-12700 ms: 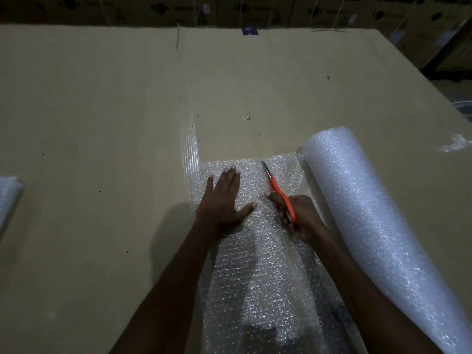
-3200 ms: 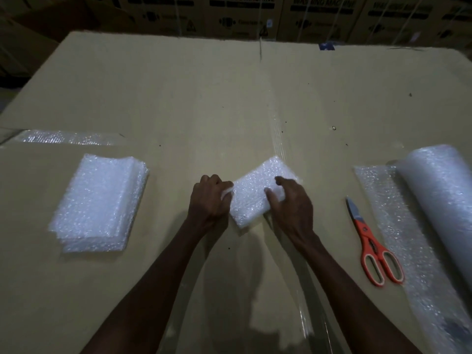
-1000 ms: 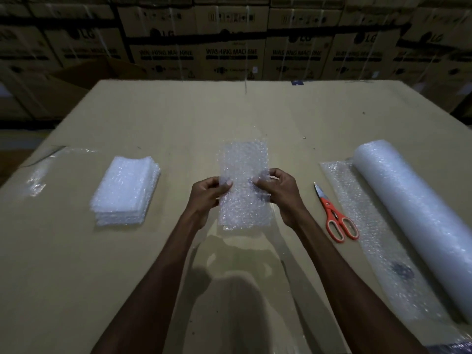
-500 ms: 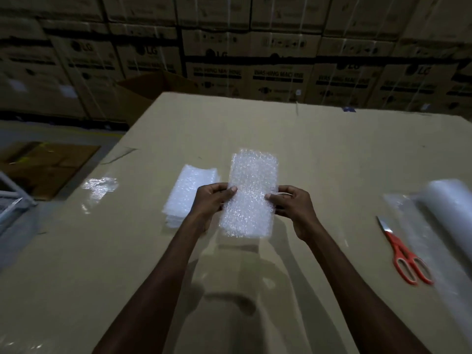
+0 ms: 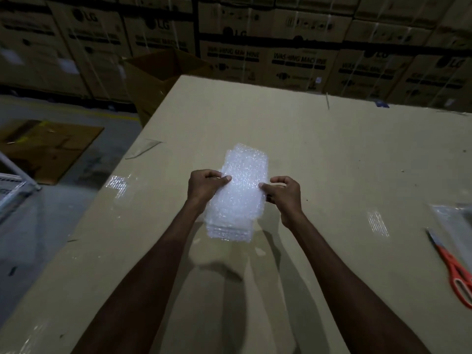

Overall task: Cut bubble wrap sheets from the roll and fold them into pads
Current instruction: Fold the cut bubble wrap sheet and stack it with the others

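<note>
Several stacked cartons (image 5: 293, 54) printed with "WASHING MACHINE" form a wall beyond the far edge of the desk (image 5: 332, 154), filling the top of the view. That desk is a broad tan cardboard surface, and everything else is placed against it here. Off its left edge lies grey floor (image 5: 51, 213), with a flattened brown cardboard sheet (image 5: 48, 146) on it and an open cardboard box (image 5: 158, 72) standing at the desk's far left corner. Over the middle of the desk two bare forearms reach in from the near edge. Between them is a folded bubble wrap pad (image 5: 242, 185), a pale rectangle with its long side running away from the person. Just beneath and on the near side of it, the layered edges of a stack of pads (image 5: 229, 229) show, resting on the desk; whether the held pad touches the stack cannot be told. The left hand (image 5: 204, 186) grips the pad's left edge, thumb on top and fingers curled under. The right hand (image 5: 283, 192) pinches the right edge, its thumb tip pressed on the top face, its other fingers curled. At the desk's right edge lies a pair of orange-handled scissors (image 5: 452, 269), blades pointing away from the person, well apart from the hands. Just beyond the scissors, a corner of clear bubble wrap sheet (image 5: 452, 218) lies flat on the desk, cut off by the view's edge.
</note>
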